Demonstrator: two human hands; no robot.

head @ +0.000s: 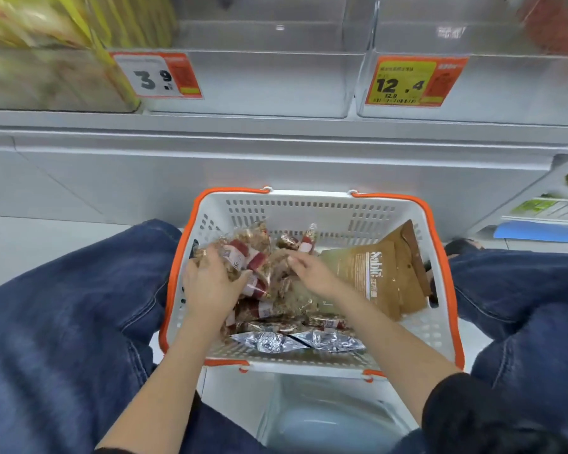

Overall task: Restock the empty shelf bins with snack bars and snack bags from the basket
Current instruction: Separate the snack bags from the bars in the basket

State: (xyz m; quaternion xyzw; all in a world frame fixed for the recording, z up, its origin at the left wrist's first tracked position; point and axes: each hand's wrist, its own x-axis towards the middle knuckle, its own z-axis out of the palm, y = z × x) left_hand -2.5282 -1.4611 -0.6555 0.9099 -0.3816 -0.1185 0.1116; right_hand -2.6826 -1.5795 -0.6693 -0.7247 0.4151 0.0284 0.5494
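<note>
While brown bags (381, 276) (upright) crowd the basket (309, 208), snack bars (259, 257) fill it.

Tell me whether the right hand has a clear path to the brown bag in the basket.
Probably yes. The right hand sits beside the brown bag, which leans uncovered against the right wall of the basket. Nothing lies between them.

L hand (210, 283) gripping, R hand (312, 271) fingers curled
</note>
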